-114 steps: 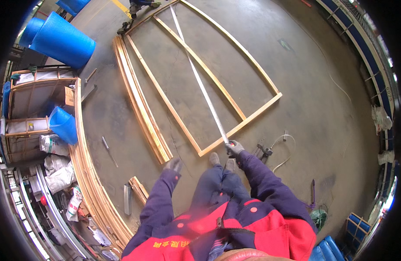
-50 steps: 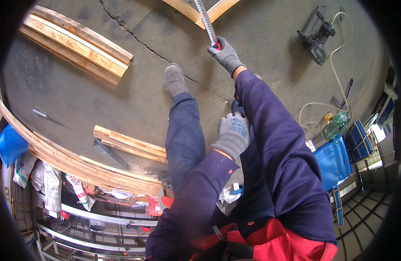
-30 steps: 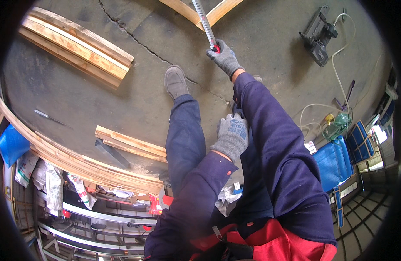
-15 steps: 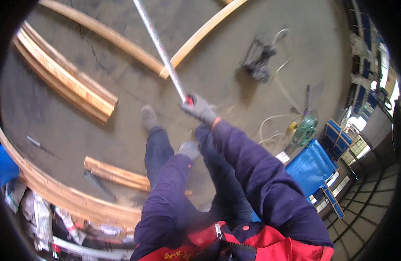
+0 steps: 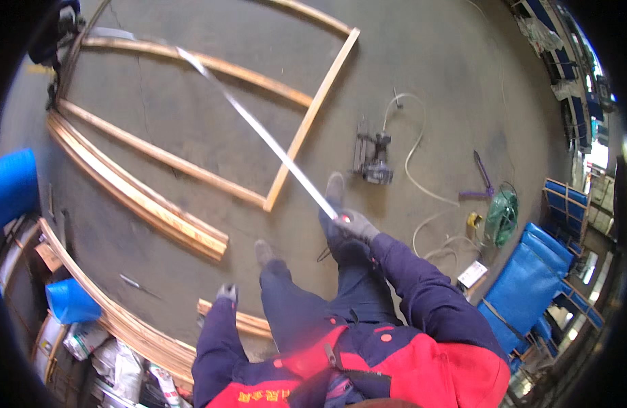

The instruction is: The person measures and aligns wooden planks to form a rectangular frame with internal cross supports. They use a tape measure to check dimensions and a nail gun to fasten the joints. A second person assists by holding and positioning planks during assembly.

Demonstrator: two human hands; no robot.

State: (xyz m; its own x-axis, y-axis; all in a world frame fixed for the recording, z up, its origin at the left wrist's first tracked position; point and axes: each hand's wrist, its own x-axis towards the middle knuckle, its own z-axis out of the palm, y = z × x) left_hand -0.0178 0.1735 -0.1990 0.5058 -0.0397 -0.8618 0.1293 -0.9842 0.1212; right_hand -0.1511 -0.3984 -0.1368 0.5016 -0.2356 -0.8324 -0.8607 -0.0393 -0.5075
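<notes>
In my gloved right hand (image 5: 357, 226), closed in front of my right leg, is a tape measure (image 5: 344, 218); only a red bit of its case shows. Its pale blade (image 5: 266, 136) runs out to the far left, crosses above a frame of wooden beams (image 5: 305, 144) and bends near its far part. My gloved left hand (image 5: 227, 292) hangs low at my left side, close to short wooden pieces (image 5: 249, 323). Its fingers are too small and partly hidden to read.
Long beams lie stacked (image 5: 146, 197) at the left. A person in dark clothes (image 5: 51, 41) stands at the far left. A black tool (image 5: 374, 160) with a pale hose (image 5: 412, 166) lies right of the frame, near a green wrapped bundle (image 5: 502, 217) and blue padded panels (image 5: 531, 262).
My view has shifted, bringing more of the wooden frame into sight. My left hand has moved left, away from between my legs. The right hand still holds the tape measure, blade extended.
</notes>
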